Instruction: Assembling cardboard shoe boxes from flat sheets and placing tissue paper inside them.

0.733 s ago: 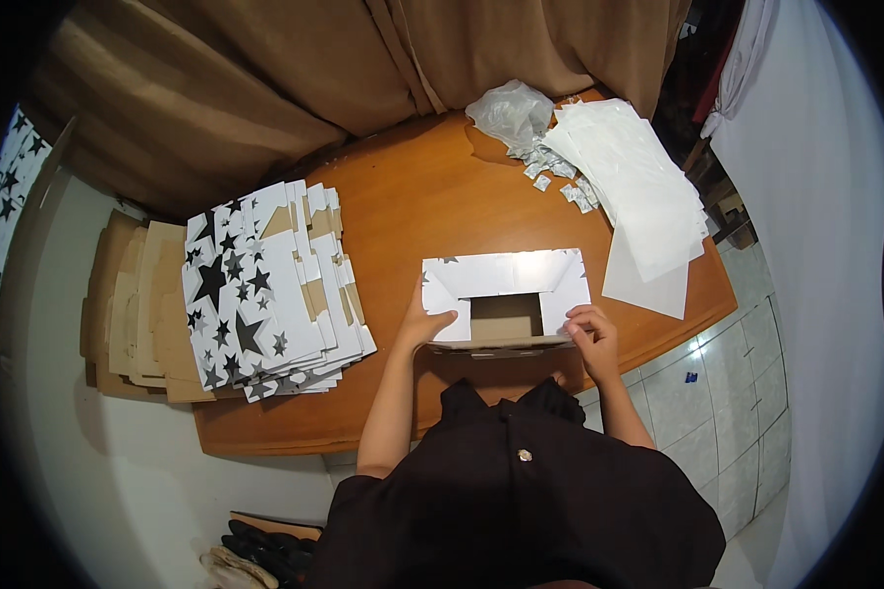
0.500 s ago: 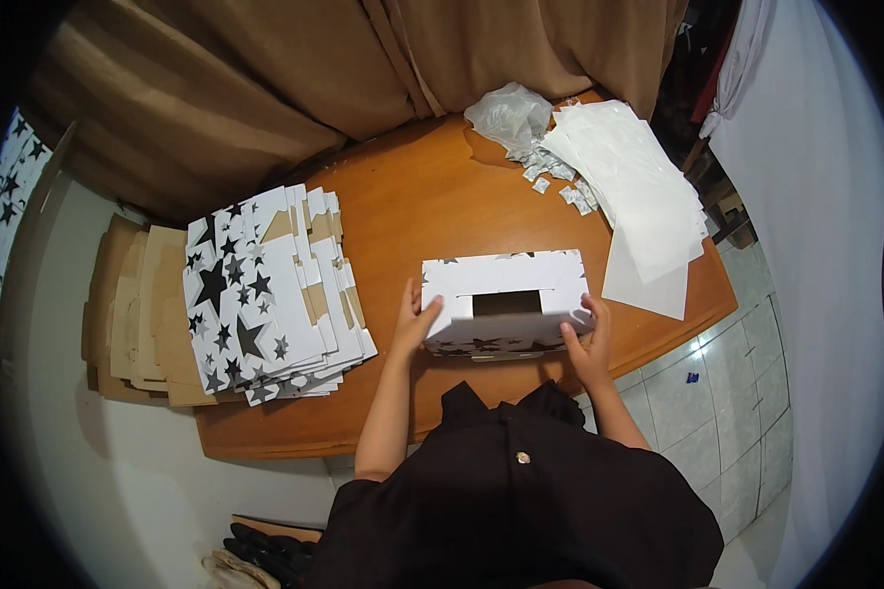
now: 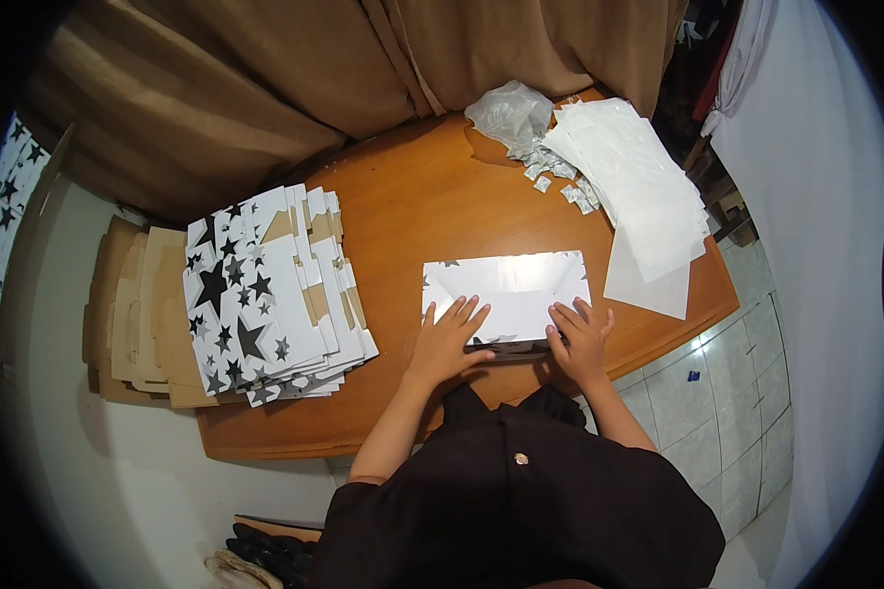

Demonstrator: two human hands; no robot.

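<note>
Evidently smooth and slightly glossy, the white rectangular cardboard box with black and grey stars (image 3: 506, 280) has crisp edges, flat top panels meeting in slanted seams, and a star-printed near side. It sits near the front edge of the varnished orange-brown wooden table (image 3: 413, 221), directly under the fingers of both hands. The bare left hand (image 3: 449, 344) lies open, fingers spread over the top's near left part, thumb along the near edge; the bare right hand (image 3: 580, 344) is likewise open, its slightly bent fingers on the near right corner. Left of the box lies a layered stack of flat star-printed cardboard blanks (image 3: 250, 294); beyond it to the right, thin, translucent white paper sheets (image 3: 624, 182) overlap beside small, shiny silvery sachets (image 3: 580, 194) and a crumpled clear plastic bag (image 3: 511, 113).
</note>
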